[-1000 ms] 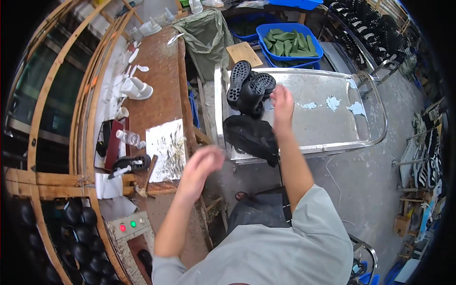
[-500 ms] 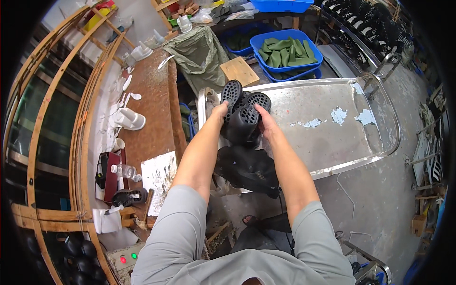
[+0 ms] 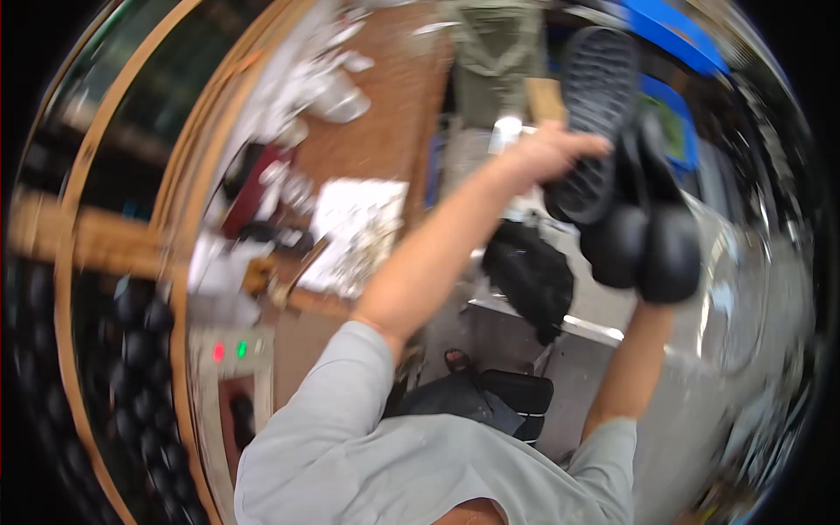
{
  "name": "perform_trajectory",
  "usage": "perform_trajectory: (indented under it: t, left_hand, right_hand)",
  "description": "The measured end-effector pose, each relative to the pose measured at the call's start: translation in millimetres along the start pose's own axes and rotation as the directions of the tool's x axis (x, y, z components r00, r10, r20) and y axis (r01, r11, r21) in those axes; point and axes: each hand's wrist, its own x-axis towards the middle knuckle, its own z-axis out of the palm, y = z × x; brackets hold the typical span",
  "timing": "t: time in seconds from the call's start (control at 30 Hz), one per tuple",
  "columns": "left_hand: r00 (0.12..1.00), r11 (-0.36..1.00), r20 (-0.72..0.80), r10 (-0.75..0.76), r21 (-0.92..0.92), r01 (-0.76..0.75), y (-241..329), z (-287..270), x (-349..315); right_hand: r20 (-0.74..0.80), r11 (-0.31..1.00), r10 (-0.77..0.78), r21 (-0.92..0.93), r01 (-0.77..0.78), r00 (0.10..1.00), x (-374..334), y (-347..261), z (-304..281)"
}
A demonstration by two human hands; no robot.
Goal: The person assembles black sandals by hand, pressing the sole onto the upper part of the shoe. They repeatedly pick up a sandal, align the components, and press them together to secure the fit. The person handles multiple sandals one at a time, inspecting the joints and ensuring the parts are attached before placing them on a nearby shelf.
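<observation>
Several black clogs are held up in a bunch over the metal cart, at the upper right. My left hand [image 3: 544, 156] grips one clog [image 3: 595, 105] whose ridged sole faces up, the thumb lying across that sole. Beside it hang black clogs [image 3: 669, 254] with smooth, rounded toes toward me. My right forearm [image 3: 637, 359] runs up behind these toes; the clogs hide the hand and its fingers, but they rest at the arm's end, off the cart. Below them a black mesh-like bundle [image 3: 529, 271] lies at the cart's near edge.
The metal cart [image 3: 604, 325] stands ahead and right. On the left, the brown bench [image 3: 385, 87] carries a stained white sheet [image 3: 359, 227], a white container [image 3: 337, 98] and clutter. A blue tub [image 3: 687, 131] is behind the clogs. A control panel [image 3: 229, 339] has red and green lights.
My view has swung, shifting the bench and cart rightward in the picture. The clogs are raised closer to me and turned, with one sole now apart on the left. Motion blurs the picture.
</observation>
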Motion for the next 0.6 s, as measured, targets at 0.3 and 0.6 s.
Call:
perform_trajectory:
  t: [0.3, 0.6]
  left_hand:
    - [0.947, 0.619, -0.262, -0.187, -0.78, -0.094, -112, -94, -346]
    - [0.587, 0.431, -0.713, -0.382, -0.7, -0.569, -278, -162, -423]
  right_hand:
    - [0.339, 0.261, 0.914, -0.069, -0.963, 0.223, -165, 11, 226]
    - [0.321, -0.012, 0.867, -0.753, -0.658, -0.383, -244, 283, 319]
